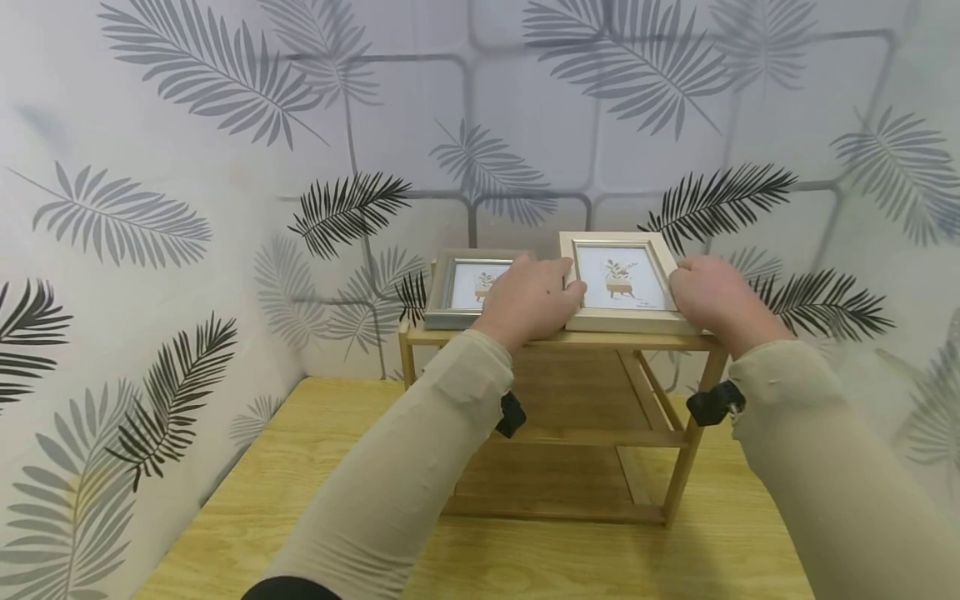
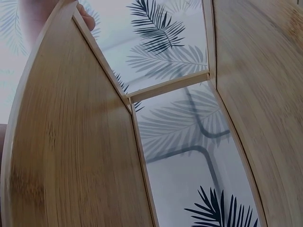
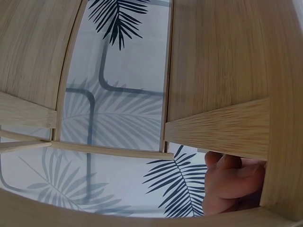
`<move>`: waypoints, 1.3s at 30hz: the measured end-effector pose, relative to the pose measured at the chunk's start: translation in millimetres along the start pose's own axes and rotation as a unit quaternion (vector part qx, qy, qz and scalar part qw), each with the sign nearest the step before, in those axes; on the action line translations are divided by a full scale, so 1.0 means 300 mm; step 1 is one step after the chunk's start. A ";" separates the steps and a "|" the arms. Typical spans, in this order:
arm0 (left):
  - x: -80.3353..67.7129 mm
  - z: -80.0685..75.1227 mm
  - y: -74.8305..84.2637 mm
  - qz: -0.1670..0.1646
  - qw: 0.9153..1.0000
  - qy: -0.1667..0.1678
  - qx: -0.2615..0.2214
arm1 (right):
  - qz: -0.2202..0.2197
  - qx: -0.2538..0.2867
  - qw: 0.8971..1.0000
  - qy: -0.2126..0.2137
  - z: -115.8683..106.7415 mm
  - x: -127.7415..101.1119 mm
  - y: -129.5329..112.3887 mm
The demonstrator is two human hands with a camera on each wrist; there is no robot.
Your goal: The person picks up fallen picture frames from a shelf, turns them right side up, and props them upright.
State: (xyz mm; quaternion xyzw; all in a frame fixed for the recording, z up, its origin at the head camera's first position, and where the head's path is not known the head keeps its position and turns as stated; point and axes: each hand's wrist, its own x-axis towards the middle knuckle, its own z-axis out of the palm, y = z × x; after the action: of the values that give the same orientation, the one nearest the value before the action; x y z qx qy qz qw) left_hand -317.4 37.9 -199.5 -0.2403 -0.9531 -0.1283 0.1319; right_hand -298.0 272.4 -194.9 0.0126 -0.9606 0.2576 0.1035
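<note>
— Cream wooden picture frame (image 1: 624,283) stood at the right on the bamboo shelf's (image 1: 555,340) top, both hands clasping its sides: left hand (image 1: 531,298), right hand (image 1: 711,293).

— Risk?

— Its near edge sat at the lip — a pull might have tipped it, or nudged the grey frame (image 1: 467,288) beside it.

Two picture frames, one grey (image 1: 468,287) and one cream (image 1: 625,279), stand on one wooden shelf rack (image 1: 570,417). Two hands, left (image 1: 528,300) and right (image 1: 712,296), reach them. One bench (image 1: 300,500) carries the rack.
</note>
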 end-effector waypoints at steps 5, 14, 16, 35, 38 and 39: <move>0.002 -0.003 -0.004 0.002 1.000 0.002 -0.016 | -0.004 -0.004 1.000 0.016 -0.002 0.003 -0.002; -0.005 -0.003 -0.009 -0.005 0.999 0.000 -0.044 | 0.001 0.009 0.999 0.033 0.009 0.000 0.004; -0.004 -0.005 -0.009 -0.003 0.999 0.004 -0.044 | 0.007 0.016 0.999 0.038 0.009 0.001 0.005; -0.005 -0.011 -0.018 0.002 0.998 -0.001 -0.061 | 0.006 0.031 0.998 0.052 0.016 -0.001 -0.011; -0.005 -0.013 -0.018 0.003 0.998 -0.001 -0.059 | -0.001 0.031 0.998 0.051 0.016 0.000 -0.010; -0.005 -0.014 -0.019 0.003 0.998 -0.002 -0.058 | -0.004 0.031 0.998 0.050 0.016 0.000 -0.011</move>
State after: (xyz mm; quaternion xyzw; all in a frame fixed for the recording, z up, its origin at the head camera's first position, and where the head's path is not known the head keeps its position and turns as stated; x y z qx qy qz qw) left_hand -318.1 31.3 -197.1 -0.2508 -0.9435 -0.1828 0.1165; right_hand -298.8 267.2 -197.4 0.0064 -0.9456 0.2875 0.1521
